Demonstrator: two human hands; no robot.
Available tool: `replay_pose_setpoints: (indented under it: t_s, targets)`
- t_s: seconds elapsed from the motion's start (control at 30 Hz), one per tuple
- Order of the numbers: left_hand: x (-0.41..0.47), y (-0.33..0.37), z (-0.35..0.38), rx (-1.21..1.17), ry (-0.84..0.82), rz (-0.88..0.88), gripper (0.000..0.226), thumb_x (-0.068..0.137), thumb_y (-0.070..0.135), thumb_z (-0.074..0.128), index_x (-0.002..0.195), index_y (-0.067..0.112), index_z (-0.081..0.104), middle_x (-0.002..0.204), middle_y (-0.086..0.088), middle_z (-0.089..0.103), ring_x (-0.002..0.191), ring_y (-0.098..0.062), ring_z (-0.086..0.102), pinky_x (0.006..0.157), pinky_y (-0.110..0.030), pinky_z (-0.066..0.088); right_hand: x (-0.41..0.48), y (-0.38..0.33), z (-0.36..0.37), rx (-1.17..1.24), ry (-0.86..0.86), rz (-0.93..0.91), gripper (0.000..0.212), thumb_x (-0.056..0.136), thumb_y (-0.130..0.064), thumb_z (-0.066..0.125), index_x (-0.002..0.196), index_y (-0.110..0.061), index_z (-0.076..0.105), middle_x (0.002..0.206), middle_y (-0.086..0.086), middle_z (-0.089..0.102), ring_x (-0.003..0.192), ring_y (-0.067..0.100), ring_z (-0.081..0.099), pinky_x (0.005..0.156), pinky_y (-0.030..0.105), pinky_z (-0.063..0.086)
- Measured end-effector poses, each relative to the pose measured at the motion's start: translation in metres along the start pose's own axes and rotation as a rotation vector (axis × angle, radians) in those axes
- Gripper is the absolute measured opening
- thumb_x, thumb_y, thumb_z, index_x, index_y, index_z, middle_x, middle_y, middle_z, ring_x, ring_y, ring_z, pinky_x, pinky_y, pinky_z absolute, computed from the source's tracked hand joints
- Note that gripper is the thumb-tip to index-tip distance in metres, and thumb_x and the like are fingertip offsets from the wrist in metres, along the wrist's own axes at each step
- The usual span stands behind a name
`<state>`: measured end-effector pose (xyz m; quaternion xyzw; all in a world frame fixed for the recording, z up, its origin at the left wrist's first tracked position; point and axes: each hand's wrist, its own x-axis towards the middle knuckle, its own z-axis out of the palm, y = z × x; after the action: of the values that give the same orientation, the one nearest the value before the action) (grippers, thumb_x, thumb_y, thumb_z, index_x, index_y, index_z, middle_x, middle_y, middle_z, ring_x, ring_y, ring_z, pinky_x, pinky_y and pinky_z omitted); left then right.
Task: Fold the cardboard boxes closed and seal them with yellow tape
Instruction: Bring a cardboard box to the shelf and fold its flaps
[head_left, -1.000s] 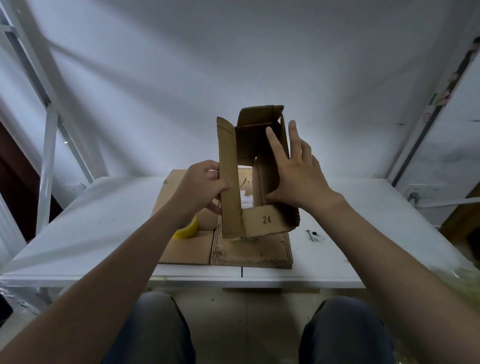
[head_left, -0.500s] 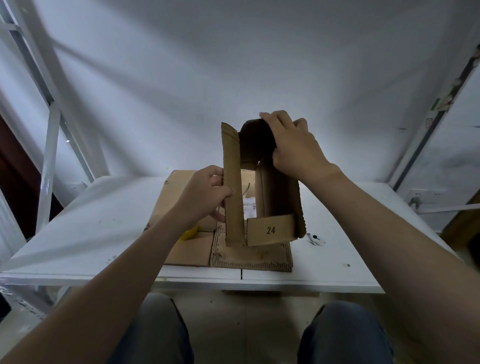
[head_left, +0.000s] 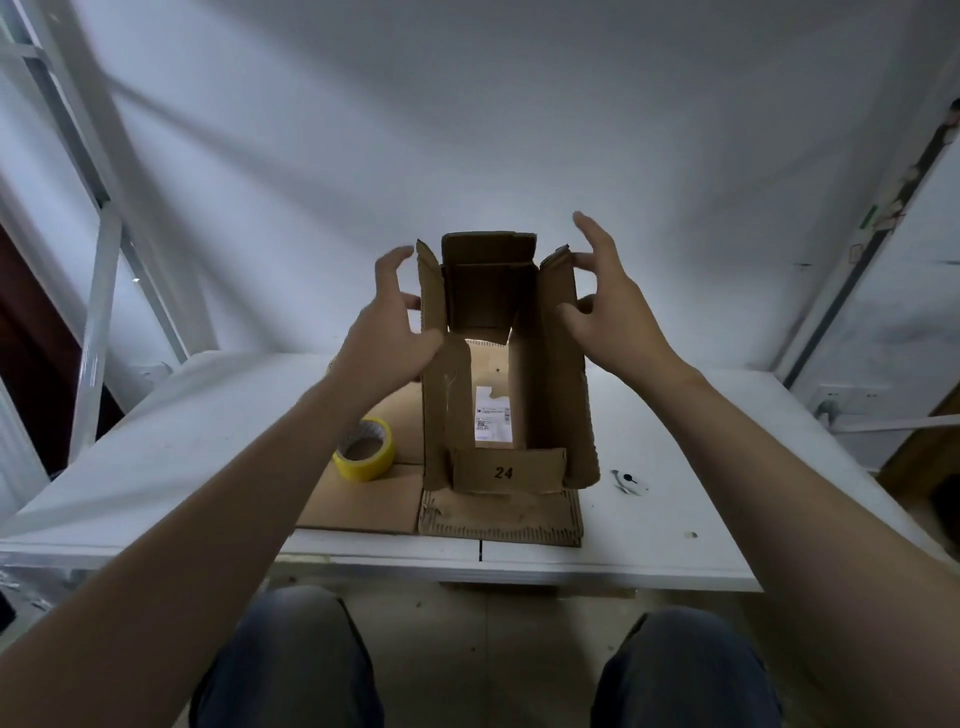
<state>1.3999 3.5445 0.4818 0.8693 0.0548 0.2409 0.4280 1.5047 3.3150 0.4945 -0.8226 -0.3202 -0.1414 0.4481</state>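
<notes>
Both hands have changed station since half a second ago: the right hand (head_left: 608, 312) has come off the far flap (head_left: 488, 249), which stands up again, and the left hand (head_left: 389, 332) no longer pinches the left flap (head_left: 431, 312). Each now flanks the open cardboard box (head_left: 498, 473), fingers (head_left: 592, 234) spread and clamped on nothing, just grazing the side flaps (probably poised to fold them inward). It stands on flattened cardboard (head_left: 363, 504) on the counter (head_left: 182, 441). Just left lies the yellow tape roll (head_left: 363, 457), handy for sealing.
</notes>
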Motion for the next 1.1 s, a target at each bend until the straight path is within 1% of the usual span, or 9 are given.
replay_pose_setpoints:
  t_s: [0.23,0.4,0.5,0.6,0.7,0.77,0.83,0.97,1.1]
  targets:
    - [0.037,0.025,-0.023,0.249,-0.076,0.096,0.086,0.079,0.002,0.048,0.148,0.051,0.032,0.093,0.006,0.067,0.055,-0.021,0.067,0.047,-0.038,0.059,-0.013,0.005,-0.002,0.055,0.011,-0.01,0.071,0.093,-0.004,0.063,0.148,-0.039,0.035,0.136,-0.034,0.048,0.091,-0.006,0.064,0.076,0.017,0.056]
    - [0.047,0.026,-0.011,0.436,-0.147,0.061,0.066,0.078,-0.002,0.041,0.119,0.039,0.071,0.079,0.013,0.065,0.037,-0.016,0.06,0.043,-0.014,0.041,-0.02,0.01,-0.006,-0.02,-0.022,-0.013,0.039,0.096,-0.003,0.057,0.123,-0.029,0.067,0.133,-0.016,0.06,0.111,0.004,0.059,0.092,0.033,0.054]
    - [0.05,0.023,-0.003,0.422,-0.145,0.032,0.068,0.079,-0.004,0.038,0.125,0.034,0.071,0.098,0.003,0.066,0.041,-0.02,0.059,0.041,-0.018,0.04,-0.032,0.012,-0.009,-0.031,-0.115,0.068,0.045,0.097,-0.018,0.063,0.14,-0.034,0.056,0.14,-0.02,0.05,0.096,0.01,0.064,0.081,0.035,0.06]
    - [0.053,0.019,0.002,0.41,-0.157,0.025,0.06,0.086,-0.003,0.04,0.13,0.025,0.068,0.109,0.0,0.065,0.05,-0.022,0.058,0.039,-0.019,0.039,-0.057,0.011,-0.013,0.046,-0.265,0.131,0.08,0.084,-0.053,0.075,0.152,-0.049,0.033,0.138,-0.042,0.037,0.109,0.004,0.06,0.075,0.019,0.056]
    - [0.052,0.014,0.007,0.495,-0.162,0.063,0.046,0.095,0.005,0.043,0.136,0.018,0.061,0.122,-0.002,0.046,0.069,-0.026,0.059,0.053,-0.028,0.045,-0.083,0.019,-0.014,0.069,-0.497,0.128,0.129,0.058,-0.069,0.087,0.153,-0.059,0.001,0.157,-0.039,0.013,0.146,0.003,0.029,0.11,0.026,0.038]
    - [0.053,0.012,0.009,0.55,-0.183,0.104,0.045,0.098,0.009,0.043,0.138,0.019,0.06,0.121,-0.004,0.037,0.083,-0.029,0.055,0.064,-0.032,0.047,-0.097,0.024,-0.011,-0.006,-0.629,0.097,0.145,0.052,-0.067,0.092,0.15,-0.061,-0.015,0.162,-0.034,-0.012,0.154,0.005,-0.003,0.117,0.03,0.021]
    - [0.055,0.011,0.009,0.563,-0.197,0.126,0.046,0.097,0.008,0.041,0.137,0.02,0.061,0.121,-0.004,0.035,0.086,-0.028,0.054,0.068,-0.032,0.045,-0.104,0.023,-0.004,-0.071,-0.628,0.095,0.147,0.056,-0.061,0.092,0.148,-0.059,-0.022,0.16,-0.032,-0.022,0.153,0.005,-0.009,0.117,0.03,0.02]
    - [0.056,0.01,0.011,0.518,-0.248,0.128,0.05,0.096,0.006,0.039,0.141,0.016,0.058,0.126,-0.004,0.036,0.105,-0.028,0.055,0.088,-0.04,0.052,-0.112,0.01,0.009,-0.211,-0.432,0.07,0.141,0.074,-0.031,0.09,0.15,-0.051,-0.027,0.162,-0.026,-0.021,0.155,0.023,0.009,0.111,0.048,0.044]
    - [0.055,0.008,0.011,0.496,-0.246,0.097,0.051,0.096,0.007,0.039,0.144,0.014,0.053,0.123,0.0,0.035,0.098,-0.023,0.054,0.079,-0.036,0.051,-0.124,-0.006,0.032,-0.223,-0.29,0.009,0.135,0.078,-0.016,0.082,0.152,-0.047,-0.027,0.167,-0.011,0.009,0.143,0.029,0.032,0.092,0.049,0.054]
